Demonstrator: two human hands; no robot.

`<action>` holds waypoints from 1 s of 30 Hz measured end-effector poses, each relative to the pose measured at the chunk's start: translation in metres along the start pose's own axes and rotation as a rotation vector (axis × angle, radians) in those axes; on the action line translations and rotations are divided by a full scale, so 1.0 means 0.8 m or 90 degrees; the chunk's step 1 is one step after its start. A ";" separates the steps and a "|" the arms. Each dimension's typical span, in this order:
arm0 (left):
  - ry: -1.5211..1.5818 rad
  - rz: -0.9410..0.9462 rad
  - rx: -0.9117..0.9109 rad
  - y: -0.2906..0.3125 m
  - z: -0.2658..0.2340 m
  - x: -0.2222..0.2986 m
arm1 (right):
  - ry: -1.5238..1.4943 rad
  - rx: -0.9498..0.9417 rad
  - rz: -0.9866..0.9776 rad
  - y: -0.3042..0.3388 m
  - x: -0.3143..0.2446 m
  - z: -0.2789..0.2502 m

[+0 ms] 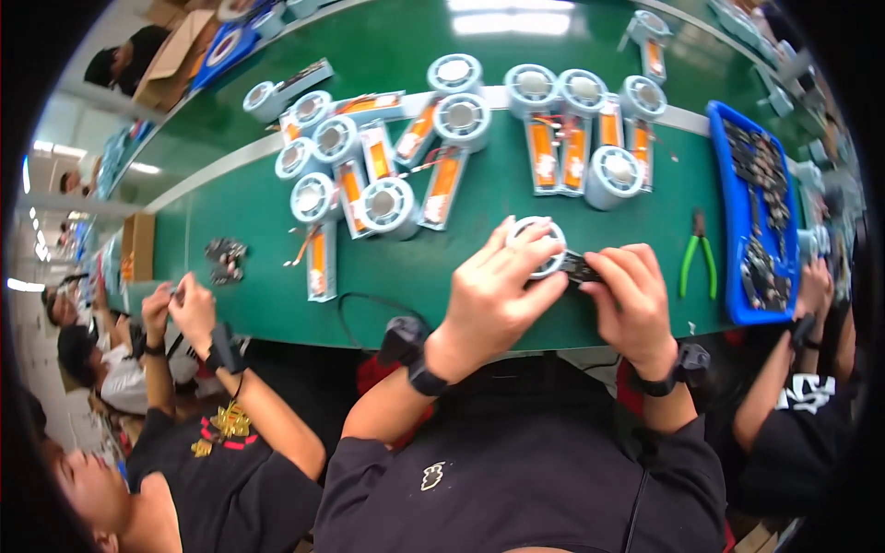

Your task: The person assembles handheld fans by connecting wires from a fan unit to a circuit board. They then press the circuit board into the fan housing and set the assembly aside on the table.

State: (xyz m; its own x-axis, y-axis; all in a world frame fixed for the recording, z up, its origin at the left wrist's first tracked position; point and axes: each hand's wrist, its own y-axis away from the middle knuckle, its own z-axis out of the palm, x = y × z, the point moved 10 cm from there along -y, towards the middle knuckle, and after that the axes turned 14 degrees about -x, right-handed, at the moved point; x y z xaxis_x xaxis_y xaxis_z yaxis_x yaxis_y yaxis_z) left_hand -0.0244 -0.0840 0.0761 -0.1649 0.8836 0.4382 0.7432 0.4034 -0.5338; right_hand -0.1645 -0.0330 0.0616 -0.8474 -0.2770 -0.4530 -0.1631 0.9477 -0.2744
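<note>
Over the near part of the green table, my left hand (502, 293) is closed around a light-blue handheld fan housing (538, 241) with a round head. My right hand (634, 297) pinches a small dark part, apparently a circuit board (580, 268), against the lower right of the housing. Fingers partly cover both pieces, so I cannot tell how far the board sits inside. Beyond my hands stand several similar fan housings (615, 177) with round heads. Orange battery packs (443, 182) lie in many of their open handles, some with thin wires showing.
To the right, green-handled cutters (698, 256) lie beside a blue tray (735, 286) of small circuit boards. A pile of small dark parts (226, 259) lies at left, near a co-worker's hands (189, 309). Another person's hand (813, 288) is beyond the tray. A black cable (343, 318) crosses the front edge.
</note>
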 end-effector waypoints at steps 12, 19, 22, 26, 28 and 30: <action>-0.054 -0.006 -0.046 -0.002 0.013 0.011 | -0.024 0.105 0.008 0.016 -0.005 0.002; -0.141 -0.013 -0.083 -0.005 0.019 0.022 | 0.044 0.016 0.011 0.007 -0.010 0.000; -0.137 -0.014 -0.101 -0.006 0.020 0.020 | -0.061 -0.020 0.001 0.004 0.004 -0.001; -0.124 -0.015 -0.121 -0.008 0.023 0.017 | -0.388 -0.145 0.134 0.013 0.063 0.022; -0.164 -0.004 -0.150 -0.017 0.020 0.018 | -0.528 -0.193 0.218 0.026 0.073 0.040; -0.193 0.002 -0.164 -0.025 0.022 0.016 | -0.568 -0.178 0.245 0.027 0.075 0.045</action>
State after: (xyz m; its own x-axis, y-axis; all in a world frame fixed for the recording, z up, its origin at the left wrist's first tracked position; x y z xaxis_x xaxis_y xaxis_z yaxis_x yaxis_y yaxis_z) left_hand -0.0531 -0.0766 0.0799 -0.3173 0.9304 0.1833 0.8762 0.3616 -0.3187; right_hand -0.2002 -0.0350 -0.0020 -0.1987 0.1456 -0.9692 -0.1677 0.9693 0.1800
